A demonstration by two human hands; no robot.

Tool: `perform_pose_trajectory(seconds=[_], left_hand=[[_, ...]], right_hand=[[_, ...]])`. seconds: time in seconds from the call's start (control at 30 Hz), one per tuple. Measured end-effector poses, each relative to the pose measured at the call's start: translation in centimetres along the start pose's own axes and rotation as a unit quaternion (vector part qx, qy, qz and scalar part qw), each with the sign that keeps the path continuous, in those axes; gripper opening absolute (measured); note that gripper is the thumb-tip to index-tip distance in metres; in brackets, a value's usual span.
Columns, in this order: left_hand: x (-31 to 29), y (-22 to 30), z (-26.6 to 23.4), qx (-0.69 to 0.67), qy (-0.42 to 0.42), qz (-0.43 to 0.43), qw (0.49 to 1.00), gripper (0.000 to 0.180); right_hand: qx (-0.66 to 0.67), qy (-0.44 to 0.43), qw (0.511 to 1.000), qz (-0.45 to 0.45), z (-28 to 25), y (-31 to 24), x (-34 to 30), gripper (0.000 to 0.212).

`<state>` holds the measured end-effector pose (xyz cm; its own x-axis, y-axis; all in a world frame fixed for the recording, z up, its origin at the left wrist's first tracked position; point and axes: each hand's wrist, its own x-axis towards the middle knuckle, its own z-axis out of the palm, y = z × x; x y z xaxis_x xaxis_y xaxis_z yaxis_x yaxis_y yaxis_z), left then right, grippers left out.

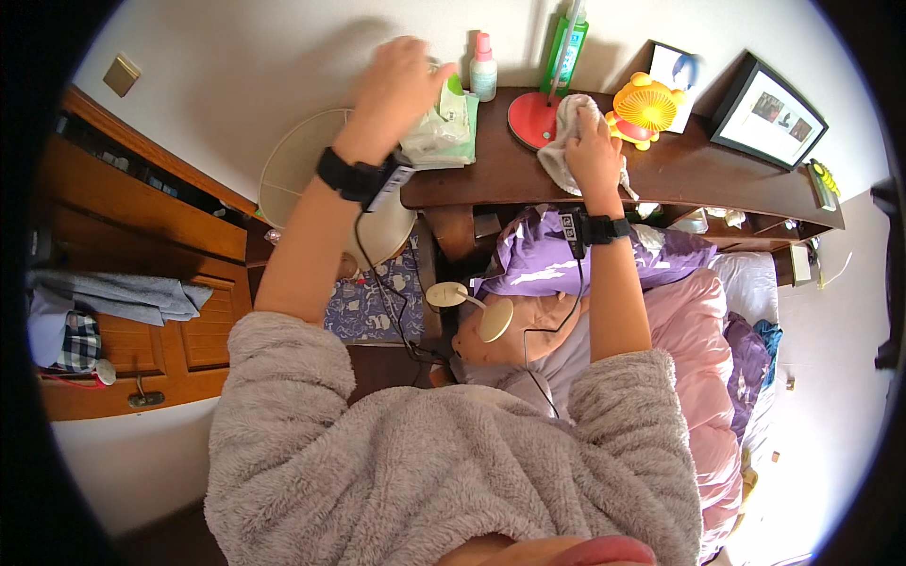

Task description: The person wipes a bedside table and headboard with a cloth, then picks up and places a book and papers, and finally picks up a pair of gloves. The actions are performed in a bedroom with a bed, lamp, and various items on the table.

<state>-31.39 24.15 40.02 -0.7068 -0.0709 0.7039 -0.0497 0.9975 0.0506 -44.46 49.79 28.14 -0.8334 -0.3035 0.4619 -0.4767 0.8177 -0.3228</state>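
While the left hand [394,90], its grip impossible to tell, is near a crumpled white-and-green plastic packet [442,132] on its right, the right hand [595,156] grips a greyish-white fabric cloth [559,156] beneath it, an orange bear-shaped fan [645,108] just to its right.

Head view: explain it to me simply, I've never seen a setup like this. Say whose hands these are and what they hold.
There is no robot here: these are a person's bare hands, seen from a camera worn on the head, looking down. The fisheye lens bends the edges. The right hand holds a pale cloth against the dark wooden shelf. The left hand is beside a white plastic packet; whether it touches is unclear. Also on the shelf are a red round base, two bottles, a yellow-orange figure and a black frame.
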Motion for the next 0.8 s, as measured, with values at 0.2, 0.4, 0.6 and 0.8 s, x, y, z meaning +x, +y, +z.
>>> perform_pose_trajectory(seconds=[0.2,0.4,0.6,0.8], left_hand=[[4.7,10.5,11.0,-0.222,-0.196,-0.126,0.947,0.035],[4.7,11.4,16.7,-0.265,-0.106,-0.143,0.948,0.017],[2.0,10.4,13.9,-0.254,-0.106,-0.081,0.958,0.01],[0.4,9.6,13.2,-0.233,-0.076,-0.12,0.962,0.015]], right_hand=[[-0.001,-0.025,0.999,-0.024,1.0,0.4,-0.4,0.056],[0.075,-0.086,0.988,-0.106,-1.7,2.5,-0.7,0.051],[0.156,-0.157,0.971,-0.094,-0.9,2.7,2.1,0.047],[0.107,-0.124,0.968,-0.191,3.4,0.5,5.0,0.041]])
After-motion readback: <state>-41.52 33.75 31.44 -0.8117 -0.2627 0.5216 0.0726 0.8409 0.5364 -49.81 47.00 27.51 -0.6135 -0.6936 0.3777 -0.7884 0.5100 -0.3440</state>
